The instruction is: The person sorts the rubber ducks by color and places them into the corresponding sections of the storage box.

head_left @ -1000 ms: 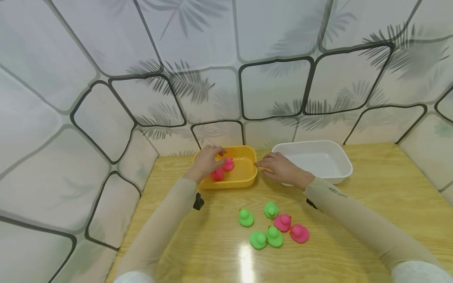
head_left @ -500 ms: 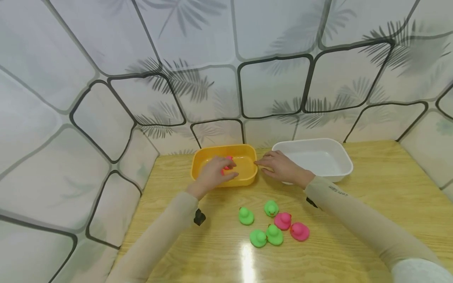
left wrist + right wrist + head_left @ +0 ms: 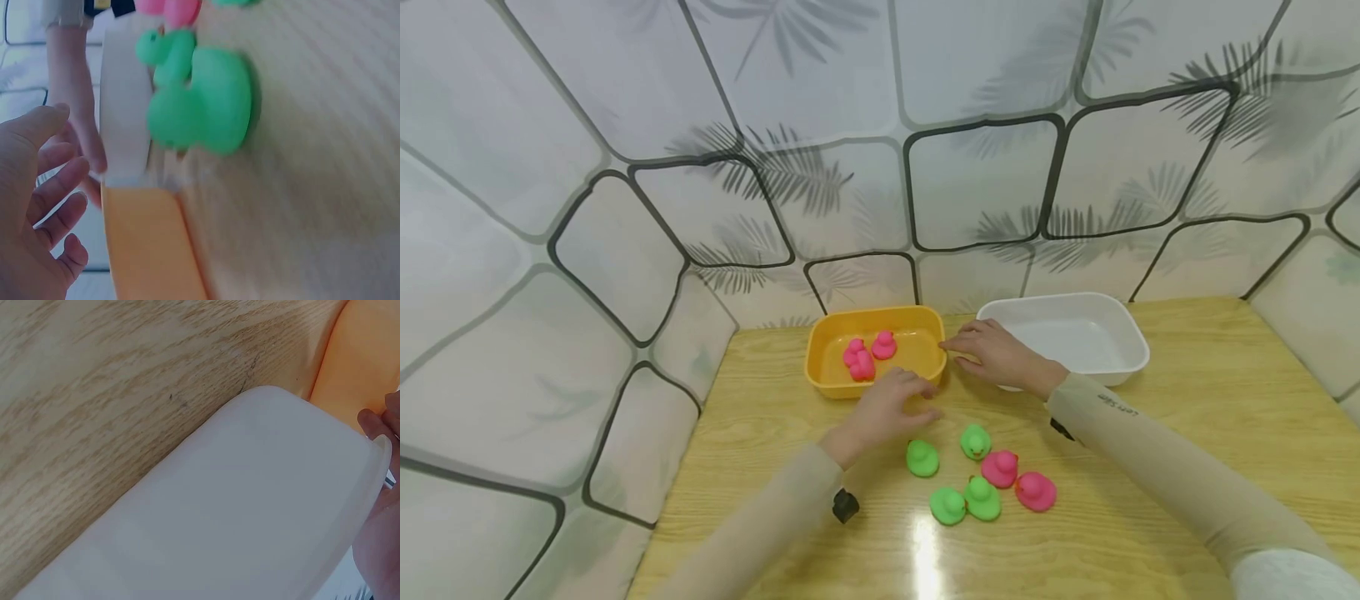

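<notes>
My left hand [image 3: 891, 408] hovers in front of the orange tub [image 3: 930, 379] with loosely bent fingers and nothing between them. Close by its thumb, a green rubber duck [image 3: 922, 458] sits on the table; it looms large in the left wrist view as a green duck [image 3: 212, 103]. Three pink rubber ducks [image 3: 884, 345] lie at the left and middle of the tub. My right hand [image 3: 996, 354] reaches over the front left corner of the white tub [image 3: 1126, 367], and its fingertips touch the orange tub's right wall. In the right wrist view, those fingers [image 3: 372, 422] show partly.
More green ducks [image 3: 975, 442] and two pink ducks [image 3: 1036, 492] form a loose group on the wooden table [image 3: 1120, 517], in front of both tubs. Behind the tubs rises a patterned wall [image 3: 985, 187], and another wall [image 3: 617, 250] closes the left side.
My left hand has come out of the orange tub, moving towards me and to the right, uncovering the pink ducks inside. The right hand stays at the tub's wall.
</notes>
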`<state>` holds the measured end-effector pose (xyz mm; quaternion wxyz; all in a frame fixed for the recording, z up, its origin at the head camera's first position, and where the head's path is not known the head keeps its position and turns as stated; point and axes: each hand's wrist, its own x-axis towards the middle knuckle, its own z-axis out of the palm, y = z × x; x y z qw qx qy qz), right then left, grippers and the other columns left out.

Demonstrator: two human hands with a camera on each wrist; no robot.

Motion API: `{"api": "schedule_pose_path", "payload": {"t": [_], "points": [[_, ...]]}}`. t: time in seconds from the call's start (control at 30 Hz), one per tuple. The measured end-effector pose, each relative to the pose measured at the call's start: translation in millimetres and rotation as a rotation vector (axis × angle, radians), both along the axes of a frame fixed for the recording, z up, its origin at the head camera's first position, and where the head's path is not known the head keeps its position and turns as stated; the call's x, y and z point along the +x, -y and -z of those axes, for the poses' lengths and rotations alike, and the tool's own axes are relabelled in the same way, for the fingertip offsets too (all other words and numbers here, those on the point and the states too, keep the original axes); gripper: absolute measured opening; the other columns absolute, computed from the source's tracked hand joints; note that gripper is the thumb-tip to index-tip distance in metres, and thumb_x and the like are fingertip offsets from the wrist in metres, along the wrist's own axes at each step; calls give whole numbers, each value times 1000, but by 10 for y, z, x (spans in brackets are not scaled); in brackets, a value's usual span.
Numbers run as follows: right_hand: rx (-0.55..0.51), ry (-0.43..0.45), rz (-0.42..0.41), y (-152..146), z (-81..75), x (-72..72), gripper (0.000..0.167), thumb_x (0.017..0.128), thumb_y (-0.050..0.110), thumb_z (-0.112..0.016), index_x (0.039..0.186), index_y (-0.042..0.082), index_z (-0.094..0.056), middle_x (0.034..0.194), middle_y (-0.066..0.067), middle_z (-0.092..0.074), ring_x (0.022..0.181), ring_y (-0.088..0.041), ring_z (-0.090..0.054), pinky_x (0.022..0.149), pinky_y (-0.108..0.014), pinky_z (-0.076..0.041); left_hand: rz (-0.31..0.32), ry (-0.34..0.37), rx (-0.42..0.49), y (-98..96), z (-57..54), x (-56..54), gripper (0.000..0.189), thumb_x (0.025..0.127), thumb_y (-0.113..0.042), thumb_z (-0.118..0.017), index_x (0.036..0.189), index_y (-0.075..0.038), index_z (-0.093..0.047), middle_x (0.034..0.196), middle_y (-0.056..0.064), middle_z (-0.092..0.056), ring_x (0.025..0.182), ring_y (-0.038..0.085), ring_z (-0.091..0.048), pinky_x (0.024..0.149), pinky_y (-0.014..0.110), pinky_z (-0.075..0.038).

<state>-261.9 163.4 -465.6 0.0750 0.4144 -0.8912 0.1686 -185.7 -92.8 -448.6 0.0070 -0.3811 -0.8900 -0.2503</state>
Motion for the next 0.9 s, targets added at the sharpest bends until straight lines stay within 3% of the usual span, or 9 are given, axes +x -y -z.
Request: {"api": "schedule_pose_path", "payload": {"t": [0.2, 0.47, 0.67, 0.9], "points": [[12, -1, 3, 2, 7, -2, 35, 98, 14, -72, 132, 7, -72, 121, -8, -75, 116, -33, -59, 101, -57, -43, 49, 38, -54, -132, 45, 160, 36, 97, -35, -75, 121, -9, -75, 111, 0, -74, 103, 18, -60, 95, 32, -50], [9, 19, 6, 2, 1, 14, 35, 99, 13, -71, 133, 7, -71, 123, -8, -74, 117, -34, -59, 102, -58, -43, 130, -29, -80, -288, 148, 301, 32, 97, -35, -75, 120, -13, -75, 112, -3, -74, 106, 14, -64, 95, 24, -50], [12, 15, 10, 5, -2, 16, 35, 98, 12, -70, 133, 6, -70, 123, -9, -74, 117, -35, -58, 101, -59, -43, 157, -72, -121, -434, 119, 375, 31, 97, -36, -74, 122, -17, -75, 115, -5, -74, 106, 10, -63, 97, 21, -46], [9, 15, 10, 4, 6, -1, 36, 99, 13, -70, 134, 7, -70, 123, -9, -74, 117, -34, -58, 102, -59, -42, 174, -74, -195, -631, 87, 400, 35, 101, -45, -68, 123, -20, -75, 112, -7, -72, 105, 9, -62, 97, 21, -46]]}}
